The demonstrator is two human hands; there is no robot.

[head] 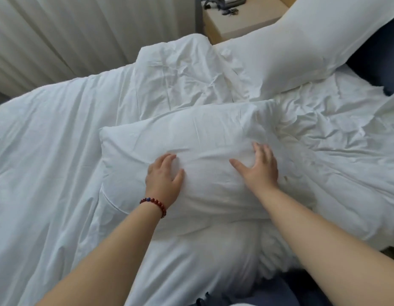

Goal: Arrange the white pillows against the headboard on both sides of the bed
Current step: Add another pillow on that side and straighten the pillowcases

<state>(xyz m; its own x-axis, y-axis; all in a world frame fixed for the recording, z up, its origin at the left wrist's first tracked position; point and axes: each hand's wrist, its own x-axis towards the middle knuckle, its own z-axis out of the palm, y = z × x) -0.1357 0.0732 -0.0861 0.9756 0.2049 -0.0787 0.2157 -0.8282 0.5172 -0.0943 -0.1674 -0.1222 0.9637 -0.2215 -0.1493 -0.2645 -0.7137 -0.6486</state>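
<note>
I am reaching over the bed with both hands laid on the near pillow (191, 142). My left hand (164, 176) is pressing down on it, fingers spread and slightly bent into the fabric, gripping nothing. A red bead bracelet (154, 204) is sitting on that wrist. My right hand (261, 168) is lying flat on the same pillow, fingers straight and fanned out, thumb pointing toward the left hand, also holding nothing. The cover is bunching into a low ridge between the two hands.

This pillow is lying flat on the bedding, well apart from the dark blue headboard (377, 58) and not touching it. The second pillow (302, 47) is leaning tilted against the headboard, its lower end resting on the crumpled sheet (337, 129) that is lying along the headboard's base. The white duvet (59, 155) is spreading away from the headboard, beyond the near pillow. A light wooden nightstand (233, 23) is standing near the headboard's far end, partly behind the leaning pillow, with small dark things on it that I cannot make out. Pale curtains (59, 32) are hanging well away from the headboard, past the duvet.
</note>
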